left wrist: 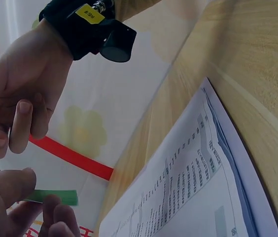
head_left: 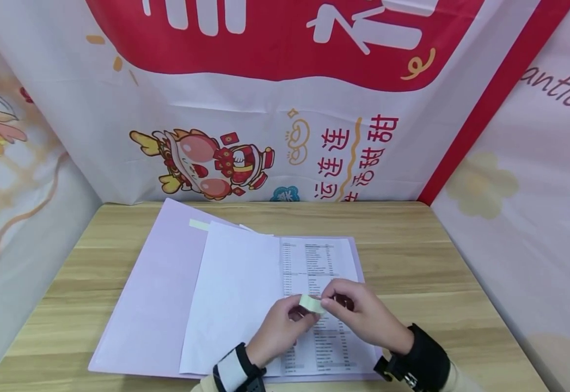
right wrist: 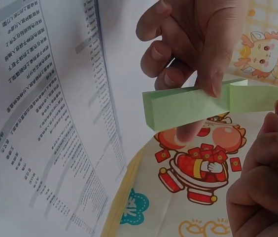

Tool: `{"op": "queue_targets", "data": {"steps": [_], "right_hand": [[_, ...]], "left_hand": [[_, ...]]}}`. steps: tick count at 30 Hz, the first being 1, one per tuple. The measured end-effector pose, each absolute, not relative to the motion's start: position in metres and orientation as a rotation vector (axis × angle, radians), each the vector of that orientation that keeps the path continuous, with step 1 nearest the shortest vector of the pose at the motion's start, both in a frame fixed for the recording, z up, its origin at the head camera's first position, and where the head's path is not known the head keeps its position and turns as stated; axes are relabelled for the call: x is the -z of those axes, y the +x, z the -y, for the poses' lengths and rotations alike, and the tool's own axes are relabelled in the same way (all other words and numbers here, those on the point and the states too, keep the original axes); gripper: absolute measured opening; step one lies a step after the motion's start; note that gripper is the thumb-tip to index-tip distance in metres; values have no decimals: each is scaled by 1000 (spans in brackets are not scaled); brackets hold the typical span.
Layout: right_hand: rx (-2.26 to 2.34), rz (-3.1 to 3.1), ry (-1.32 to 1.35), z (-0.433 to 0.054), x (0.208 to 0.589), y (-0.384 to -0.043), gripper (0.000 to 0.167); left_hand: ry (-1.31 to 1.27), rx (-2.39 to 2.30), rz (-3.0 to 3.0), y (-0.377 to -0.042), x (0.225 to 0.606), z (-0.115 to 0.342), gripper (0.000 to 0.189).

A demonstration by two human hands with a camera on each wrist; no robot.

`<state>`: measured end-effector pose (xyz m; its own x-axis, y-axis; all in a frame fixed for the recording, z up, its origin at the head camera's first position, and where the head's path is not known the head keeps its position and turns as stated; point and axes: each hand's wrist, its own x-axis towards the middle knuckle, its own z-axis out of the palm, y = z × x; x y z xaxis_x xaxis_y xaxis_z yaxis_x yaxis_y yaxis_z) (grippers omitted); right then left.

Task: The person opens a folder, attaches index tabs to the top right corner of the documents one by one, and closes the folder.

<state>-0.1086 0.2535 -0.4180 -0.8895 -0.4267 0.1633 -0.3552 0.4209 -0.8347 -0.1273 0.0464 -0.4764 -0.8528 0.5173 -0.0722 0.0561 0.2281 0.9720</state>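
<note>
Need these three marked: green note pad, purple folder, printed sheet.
Green note pad [right wrist: 186, 109]: right wrist view, middle of its broad face.
Purple folder [head_left: 152, 305]: head view, bare left cover.
Printed sheet [head_left: 309, 267]: head view, upper half, among the text columns.

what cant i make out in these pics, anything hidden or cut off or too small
- Printed page: in the head view its lines are too small to read, and the left hand and right hand cover part of it.
- Green pad: in the left wrist view, fingers hide part of it.
- Large white lettering: cut off by the head view's top edge.
</note>
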Motion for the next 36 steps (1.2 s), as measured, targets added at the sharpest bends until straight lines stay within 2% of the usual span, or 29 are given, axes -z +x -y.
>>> {"op": "queue_targets", "data": {"steps": [21,36], "right_hand": [[1423,-2696,-418,-269,427,-100,12],[1438,-2736,-443,-271,417,-97,12]], "left_hand": [[468,-1710,-2209,-127,479,-46,17],[458,-1709,-2187,-130,476,-43,14]]}}
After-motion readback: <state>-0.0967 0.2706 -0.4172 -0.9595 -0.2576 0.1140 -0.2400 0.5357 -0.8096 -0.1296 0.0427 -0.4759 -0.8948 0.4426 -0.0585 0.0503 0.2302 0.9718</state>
